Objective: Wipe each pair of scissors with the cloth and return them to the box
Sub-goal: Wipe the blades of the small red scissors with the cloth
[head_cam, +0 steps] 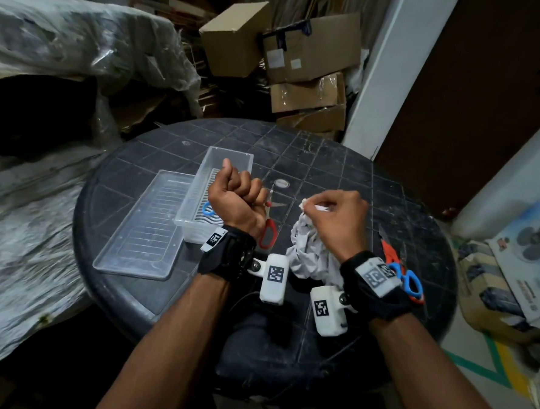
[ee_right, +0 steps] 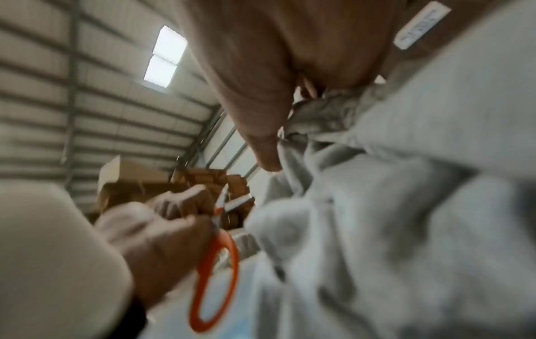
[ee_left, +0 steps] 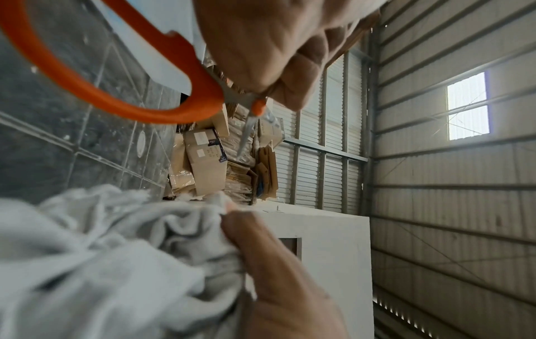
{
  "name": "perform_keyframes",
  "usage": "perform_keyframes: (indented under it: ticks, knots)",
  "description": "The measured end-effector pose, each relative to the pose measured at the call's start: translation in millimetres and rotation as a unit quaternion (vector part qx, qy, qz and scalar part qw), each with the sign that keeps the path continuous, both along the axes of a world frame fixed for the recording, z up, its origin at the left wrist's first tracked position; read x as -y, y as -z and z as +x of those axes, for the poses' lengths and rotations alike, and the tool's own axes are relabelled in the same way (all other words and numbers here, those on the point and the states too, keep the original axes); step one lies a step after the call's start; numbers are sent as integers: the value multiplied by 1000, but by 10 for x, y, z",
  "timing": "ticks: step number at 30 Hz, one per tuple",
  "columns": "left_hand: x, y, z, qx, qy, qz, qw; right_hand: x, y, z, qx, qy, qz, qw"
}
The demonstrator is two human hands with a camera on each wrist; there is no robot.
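left hand [head_cam: 235, 193] fingers gripping the red scissors [head_cam: 268, 228] near the pivot, blades pointing away; right hand [head_cam: 339, 219] pinching the cloth [head_cam: 309, 252] just beside them on the right.

No legible text or labels.

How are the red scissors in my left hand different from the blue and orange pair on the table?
The red scissors are held up off the table by the left hand; the blue-and-orange scissors lie flat beside the right wrist, untouched. The red scissors have one handle colour, the other pair two. Both are outside the box.
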State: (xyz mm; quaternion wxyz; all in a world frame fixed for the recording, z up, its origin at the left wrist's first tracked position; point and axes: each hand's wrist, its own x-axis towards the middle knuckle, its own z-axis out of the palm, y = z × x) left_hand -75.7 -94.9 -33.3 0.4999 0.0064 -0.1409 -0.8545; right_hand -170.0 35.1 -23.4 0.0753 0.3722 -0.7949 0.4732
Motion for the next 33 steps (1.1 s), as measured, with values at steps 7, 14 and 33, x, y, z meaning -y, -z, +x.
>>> perform_keyframes:
  ticks: [7,14,33]
  knots:
    - [89,21,-31,48,107,20,993,-86,-29,32,98,-111,-51,988]
    - [103,4,-65,136,265,-17,955,-221,2,102,42,-165,-2,985]
    - [69,48,-126,138,277,-29,950,-192,132,180,-88,-128,-1,988]
